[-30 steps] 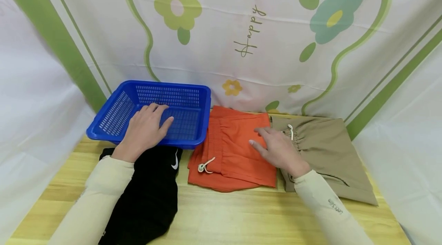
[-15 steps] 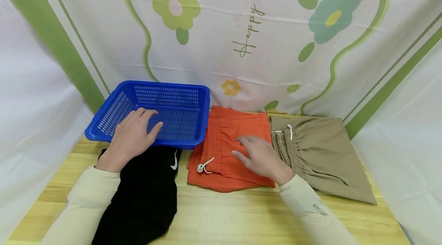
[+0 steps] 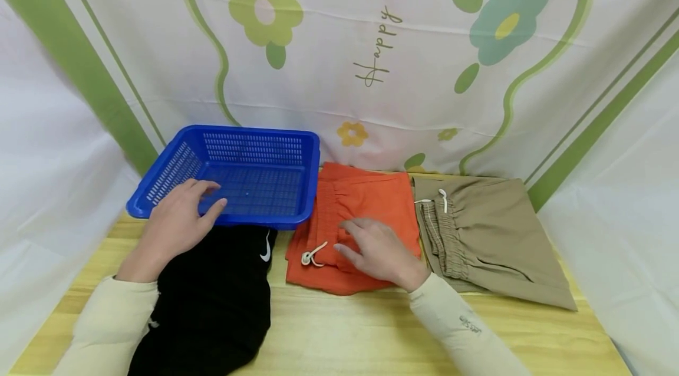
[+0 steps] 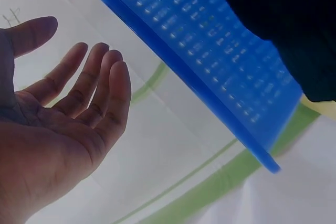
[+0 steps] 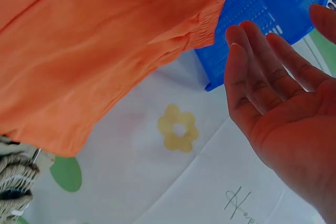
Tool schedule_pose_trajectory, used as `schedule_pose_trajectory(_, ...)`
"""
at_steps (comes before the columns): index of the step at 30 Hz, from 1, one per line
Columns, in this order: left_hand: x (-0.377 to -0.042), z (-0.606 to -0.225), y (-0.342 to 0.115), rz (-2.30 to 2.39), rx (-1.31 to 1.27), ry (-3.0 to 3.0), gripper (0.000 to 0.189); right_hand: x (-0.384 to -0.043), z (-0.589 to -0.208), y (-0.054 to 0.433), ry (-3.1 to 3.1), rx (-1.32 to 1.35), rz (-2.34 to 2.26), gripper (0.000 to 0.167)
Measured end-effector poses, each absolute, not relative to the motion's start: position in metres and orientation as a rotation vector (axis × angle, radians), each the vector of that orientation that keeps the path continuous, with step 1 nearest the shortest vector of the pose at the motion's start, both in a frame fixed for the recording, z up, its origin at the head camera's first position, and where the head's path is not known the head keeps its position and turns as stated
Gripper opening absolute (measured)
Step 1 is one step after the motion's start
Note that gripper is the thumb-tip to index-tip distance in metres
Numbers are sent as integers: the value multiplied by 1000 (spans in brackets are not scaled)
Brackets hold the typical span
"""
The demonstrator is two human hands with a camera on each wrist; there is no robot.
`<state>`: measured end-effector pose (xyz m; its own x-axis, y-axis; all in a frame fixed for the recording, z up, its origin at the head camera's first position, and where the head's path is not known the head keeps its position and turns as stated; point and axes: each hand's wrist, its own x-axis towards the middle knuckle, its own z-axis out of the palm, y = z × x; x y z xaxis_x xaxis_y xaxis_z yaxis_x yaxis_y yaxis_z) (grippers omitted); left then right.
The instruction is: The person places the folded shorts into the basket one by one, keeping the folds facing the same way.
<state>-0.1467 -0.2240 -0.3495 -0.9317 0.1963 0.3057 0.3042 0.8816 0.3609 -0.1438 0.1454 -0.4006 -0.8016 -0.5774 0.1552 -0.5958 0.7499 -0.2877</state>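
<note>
My left hand (image 3: 177, 220) hovers over the near left rim of a blue plastic basket (image 3: 313, 187), fingers relaxed and holding nothing; the left wrist view shows its palm apart from the basket's side. Below and in front of the basket lie folded black shorts (image 3: 217, 299) with a white swoosh. My right hand (image 3: 378, 251) is above folded orange shorts (image 3: 382, 193), whose white drawstring (image 3: 313, 255) shows at the waistband. Its fingers are loosely bent with nothing between them. In the right wrist view the orange cloth (image 5: 105, 40) hangs beside the hand, not gripped.
Folded khaki shorts (image 3: 504, 228) with an elastic waistband lie to the right of the orange ones. Everything rests on a wooden table (image 3: 329, 329). A white curtain (image 3: 329, 40) with printed flowers stands right behind the basket and clothes, with white cloth at both sides.
Both hands have moved left and toward the body. The right hand has passed from the khaki shorts' edge over the orange shorts, and the left has drawn back from over the basket's middle.
</note>
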Motion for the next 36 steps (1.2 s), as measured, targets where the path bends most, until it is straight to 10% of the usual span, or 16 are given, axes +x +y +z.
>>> schedule_pose_trajectory(36,-138,-357,-312,-952,69,-2743,56,-132,-402,64,-2796,1258,482,41)
